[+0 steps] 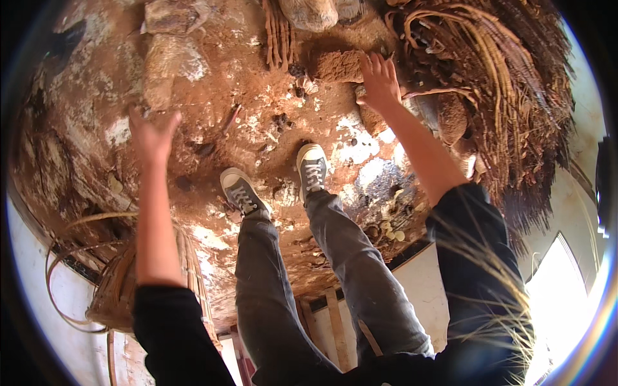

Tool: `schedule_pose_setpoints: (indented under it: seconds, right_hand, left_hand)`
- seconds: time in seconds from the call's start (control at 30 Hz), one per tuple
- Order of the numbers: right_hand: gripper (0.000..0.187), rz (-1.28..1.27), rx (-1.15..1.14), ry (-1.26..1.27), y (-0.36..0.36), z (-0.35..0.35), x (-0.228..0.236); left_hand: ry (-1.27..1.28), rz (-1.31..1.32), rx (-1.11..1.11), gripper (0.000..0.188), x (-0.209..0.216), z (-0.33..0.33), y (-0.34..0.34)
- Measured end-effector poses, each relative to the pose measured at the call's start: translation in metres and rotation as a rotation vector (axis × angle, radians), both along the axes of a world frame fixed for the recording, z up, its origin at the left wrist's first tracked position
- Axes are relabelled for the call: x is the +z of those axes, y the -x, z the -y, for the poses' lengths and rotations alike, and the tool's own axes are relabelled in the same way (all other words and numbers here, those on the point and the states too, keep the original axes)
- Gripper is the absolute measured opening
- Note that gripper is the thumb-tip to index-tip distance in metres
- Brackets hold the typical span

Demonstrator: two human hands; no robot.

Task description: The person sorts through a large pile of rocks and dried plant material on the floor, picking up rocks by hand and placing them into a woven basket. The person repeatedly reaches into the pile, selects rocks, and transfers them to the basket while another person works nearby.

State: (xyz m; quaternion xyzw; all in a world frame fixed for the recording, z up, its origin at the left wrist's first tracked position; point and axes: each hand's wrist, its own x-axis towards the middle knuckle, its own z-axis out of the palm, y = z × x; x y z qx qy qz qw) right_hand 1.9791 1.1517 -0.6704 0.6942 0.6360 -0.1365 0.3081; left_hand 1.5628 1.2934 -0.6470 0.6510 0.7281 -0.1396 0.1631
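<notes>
My right hand stretches forward with its fingers extended and slightly apart. Its fingertips are by the right end of a rough brown brick-like block; I cannot tell whether they touch it. More rough brown lumps lie near that wrist, against a large bundle of dark dry stalks. My left hand is raised over the dirt on the left, a little blurred, thumb and fingers apart and nothing seen in it. Beyond it lies a pale, dusty block.
The ground is uneven brown dirt with pale patches and scraps. A woven basket with a looped handle stands beside my left forearm. At the far side are a stone-like lump and several hanging brown strands. My sneakers stand centrally.
</notes>
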Motion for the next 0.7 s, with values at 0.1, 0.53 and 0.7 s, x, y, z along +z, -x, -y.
schedule_pose_setpoints:
  seconds: [0.1,0.53,0.7]
  right_hand:
    - [0.11,0.015,0.154,0.091,0.005,-0.03,-0.039]
    - [0.091,-0.633,-0.102,-0.026,0.077,-0.061,0.056]
    - [0.082,-1.588,-1.07,0.399,0.2,-0.049,0.178]
  left_hand:
    - [-0.016,-0.126,-0.148,0.112,-0.055,-0.06,-0.01]
    - [0.248,0.855,0.967,0.073,0.023,0.068,-0.001]
    - [0.315,0.744,0.721,0.101,0.219,0.162,0.041]
